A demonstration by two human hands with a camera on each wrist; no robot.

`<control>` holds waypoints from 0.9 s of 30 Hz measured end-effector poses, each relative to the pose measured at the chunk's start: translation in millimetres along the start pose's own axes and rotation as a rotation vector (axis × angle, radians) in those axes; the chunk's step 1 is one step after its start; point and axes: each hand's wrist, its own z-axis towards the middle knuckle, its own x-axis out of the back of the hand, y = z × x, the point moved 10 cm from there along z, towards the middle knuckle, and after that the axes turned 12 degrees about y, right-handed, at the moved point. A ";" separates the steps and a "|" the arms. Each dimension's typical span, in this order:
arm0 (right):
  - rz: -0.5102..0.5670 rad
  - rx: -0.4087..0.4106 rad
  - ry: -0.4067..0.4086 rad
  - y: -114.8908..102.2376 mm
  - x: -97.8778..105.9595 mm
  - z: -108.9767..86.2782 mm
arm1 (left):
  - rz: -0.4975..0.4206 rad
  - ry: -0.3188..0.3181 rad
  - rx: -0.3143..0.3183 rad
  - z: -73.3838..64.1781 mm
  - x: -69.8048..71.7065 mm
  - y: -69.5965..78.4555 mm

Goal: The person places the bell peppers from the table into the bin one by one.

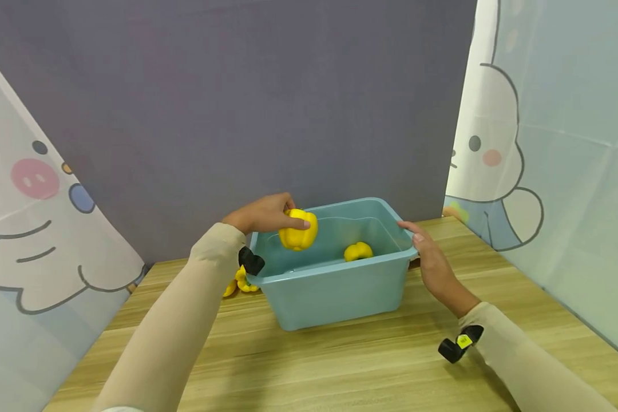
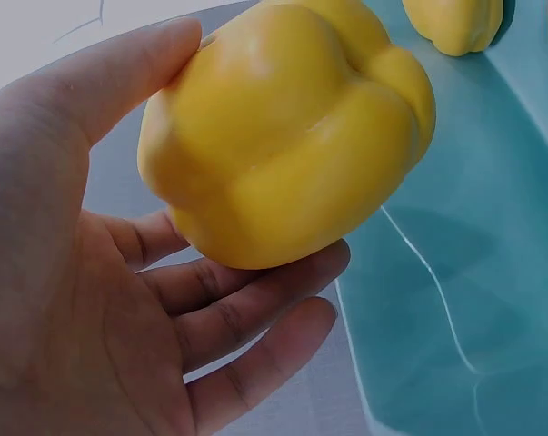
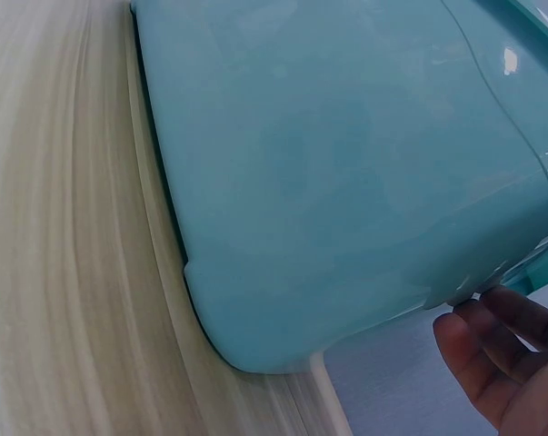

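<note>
My left hand holds a yellow bell pepper over the left part of a light blue plastic bin. In the left wrist view, the thumb lies on one side of the bell pepper and the fingers support it from the other. Another yellow bell pepper lies inside the bin toward the right. At the bin's right end, my right hand grips the rim. The right wrist view has its curled fingertips against the bin's outer wall, just under the rim.
More yellow bell peppers lie on the wood-grain table, left of the bin and partly hidden by it and the left arm. A grey backdrop stands behind, with cartoon-printed curtains at both sides.
</note>
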 end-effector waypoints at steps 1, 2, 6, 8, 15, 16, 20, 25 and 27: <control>0.008 -0.004 0.001 -0.3 -0.6 0.2 | 0.000 -0.001 0.000 0.5 -0.6 0.2; 0.012 -0.009 0.002 -0.7 -1.4 0.3 | -0.001 -0.002 -0.003 1.1 -1.3 0.2; 0.034 -0.019 0.007 -2.6 -4.5 0.7 | -0.001 -0.013 -0.004 1.7 -4.5 -0.9; 0.041 -0.019 0.008 -3.5 -5.9 0.8 | 0.012 -0.019 -0.011 2.0 -5.8 -1.2; 0.044 -0.009 0.011 -6.5 -5.4 0.6 | 0.059 -0.045 -0.042 3.4 -9.1 0.8; 0.040 -0.006 0.012 -5.9 -4.9 0.6 | 0.064 -0.048 -0.044 3.3 -9.7 1.4; 0.028 -0.007 0.009 -3.4 -4.0 -0.1 | 0.079 -0.067 -0.055 2.7 -13.9 3.8; 0.011 -0.017 0.008 -2.8 -3.9 -2.4 | 0.082 -0.085 -0.064 3.7 -18.7 5.3; 0.003 -0.018 0.007 -2.8 -3.6 -2.7 | 0.078 -0.086 -0.066 4.3 -19.4 6.3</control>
